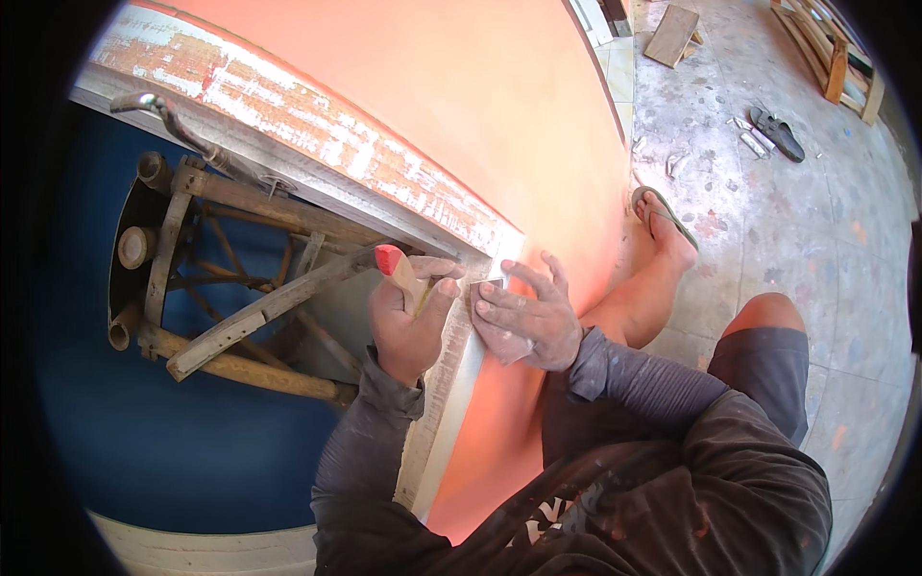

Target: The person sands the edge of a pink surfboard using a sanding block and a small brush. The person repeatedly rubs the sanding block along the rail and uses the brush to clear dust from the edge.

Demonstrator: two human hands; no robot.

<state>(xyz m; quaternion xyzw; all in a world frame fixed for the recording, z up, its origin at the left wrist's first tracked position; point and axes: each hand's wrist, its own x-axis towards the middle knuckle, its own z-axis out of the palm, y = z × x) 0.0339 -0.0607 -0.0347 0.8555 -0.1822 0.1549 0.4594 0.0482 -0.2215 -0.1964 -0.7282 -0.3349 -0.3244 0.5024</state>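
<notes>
The fingers of the left hand [411, 322] are curled closed around a wooden handle with a red tip [399, 269], and the thumb presses on its side. The tool's working end is hidden behind the hand. The right hand [526, 317] is open, its fingers spread flat and lying on the pale edge strip [459, 384] of the orange panel [480, 115]. Both hands are just beside each other at the panel's corner. Left of them stands a wooden frame [230, 307] against blue.

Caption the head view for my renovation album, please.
Left hand holds a red-tipped tool while right hand presses the orange wall's corner.
</notes>
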